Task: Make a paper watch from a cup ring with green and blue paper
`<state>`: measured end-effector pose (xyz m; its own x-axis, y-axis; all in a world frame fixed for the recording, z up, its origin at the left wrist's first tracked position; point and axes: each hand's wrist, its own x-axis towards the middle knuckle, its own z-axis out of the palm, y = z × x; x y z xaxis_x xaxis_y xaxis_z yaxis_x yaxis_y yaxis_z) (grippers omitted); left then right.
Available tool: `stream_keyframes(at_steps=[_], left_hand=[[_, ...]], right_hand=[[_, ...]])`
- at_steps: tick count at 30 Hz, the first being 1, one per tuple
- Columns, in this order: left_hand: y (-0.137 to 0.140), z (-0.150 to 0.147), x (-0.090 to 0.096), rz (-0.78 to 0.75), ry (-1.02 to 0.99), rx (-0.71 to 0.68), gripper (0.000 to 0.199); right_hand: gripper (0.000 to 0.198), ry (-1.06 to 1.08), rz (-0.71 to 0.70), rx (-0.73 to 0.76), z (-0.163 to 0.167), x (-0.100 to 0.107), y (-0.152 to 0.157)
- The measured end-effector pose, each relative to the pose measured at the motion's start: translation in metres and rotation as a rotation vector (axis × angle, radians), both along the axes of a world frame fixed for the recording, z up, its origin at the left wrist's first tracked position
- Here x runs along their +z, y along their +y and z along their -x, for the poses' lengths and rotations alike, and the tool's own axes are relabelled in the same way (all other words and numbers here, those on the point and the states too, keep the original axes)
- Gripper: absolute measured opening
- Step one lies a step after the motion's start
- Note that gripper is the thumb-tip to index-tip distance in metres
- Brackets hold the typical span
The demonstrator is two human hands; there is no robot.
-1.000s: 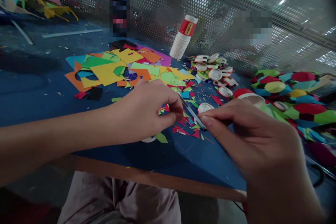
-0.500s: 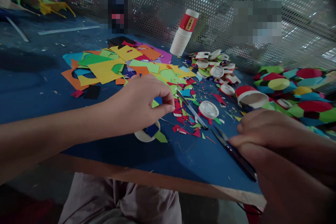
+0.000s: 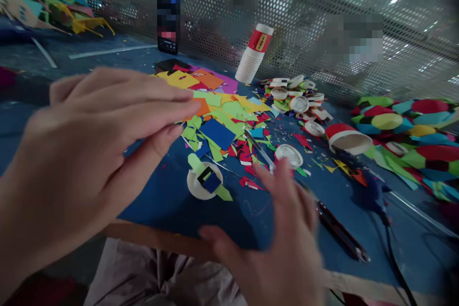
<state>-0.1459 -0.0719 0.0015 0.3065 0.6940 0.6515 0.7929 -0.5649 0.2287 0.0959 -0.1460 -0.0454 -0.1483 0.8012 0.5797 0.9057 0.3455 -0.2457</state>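
My left hand (image 3: 118,124) hovers over the left side of the blue table, fingers stretched out together and thumb just below them, with nothing visible between. My right hand (image 3: 276,239) is open near the front edge, its fingers spread and slightly blurred. Between the hands lies a white cup-bottom disc (image 3: 192,189) with a light green paper strip (image 3: 225,194) across it. A blue paper square (image 3: 212,182) and a black piece (image 3: 204,175) sit on the strip. Right of my right hand lies a dark-handled tool (image 3: 342,233), its blades partly hidden.
Coloured paper sheets and scraps (image 3: 229,110) cover the middle. Behind them leans a stack of paper cups (image 3: 251,60). A blue glue gun (image 3: 375,196) with a black cord lies at right, near a cut red-and-white cup (image 3: 349,141). Paper pieces (image 3: 416,119) pile up beyond; a phone (image 3: 168,45) stands at the back.
My right hand has moved left from the glue gun's area towards the disc and spread open. My left hand has drawn back left, its pinch straightened, uncovering the disc.
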Motion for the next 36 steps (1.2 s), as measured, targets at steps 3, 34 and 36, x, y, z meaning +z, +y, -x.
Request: stream_keyframes(at_steps=[3,34,36], left_hand=[[-0.011,0.011,-0.017,0.024,-0.038,0.01,0.032],[-0.01,-0.038,-0.031,0.716,-0.908,-0.406,0.04],[-0.011,-0.041,-0.027,0.719,-0.954,-0.421,0.039]], right_hand=[[0.122,0.031,0.114,-0.062,0.026,-0.016,0.015],[0.019,1.697,0.734,0.672,0.023,0.01,0.031],[0.02,1.694,0.748,0.728,0.025,0.011,0.031]])
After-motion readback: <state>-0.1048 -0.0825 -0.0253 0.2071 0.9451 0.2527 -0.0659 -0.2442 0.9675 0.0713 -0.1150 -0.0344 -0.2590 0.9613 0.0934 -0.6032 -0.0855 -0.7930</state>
